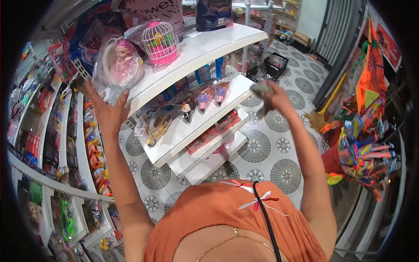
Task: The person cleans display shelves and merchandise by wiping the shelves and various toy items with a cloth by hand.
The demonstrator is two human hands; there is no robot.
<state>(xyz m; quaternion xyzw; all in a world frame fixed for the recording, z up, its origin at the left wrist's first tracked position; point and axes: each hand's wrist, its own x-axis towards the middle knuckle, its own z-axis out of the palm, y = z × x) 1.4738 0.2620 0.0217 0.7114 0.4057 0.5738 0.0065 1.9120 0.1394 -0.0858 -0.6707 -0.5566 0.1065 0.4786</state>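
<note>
On the white top shelf (205,46), a doll in clear plastic wrap (121,65) with pink hair and a pink dress stands at the left end. My left hand (107,107) is at the bottom of this wrap, thumb and fingers spread wide apart, fingertips right at the plastic. Beside the doll is a pink and white toy birdcage (160,43). Out past the right end of the shelves, my right hand (276,97) is closed around a greyish cloth (262,88), slightly blurred. Several bagged figures (203,101) stand on the shelf below.
Lower shelves hold a long red box (214,131). Crowded toy shelves (56,118) curve along the left. To the right stands a red bucket (332,153) of colourful packaged toys, under an orange hanging kite-like item (369,74). A black basket (275,65) rests on the patterned floor (286,174).
</note>
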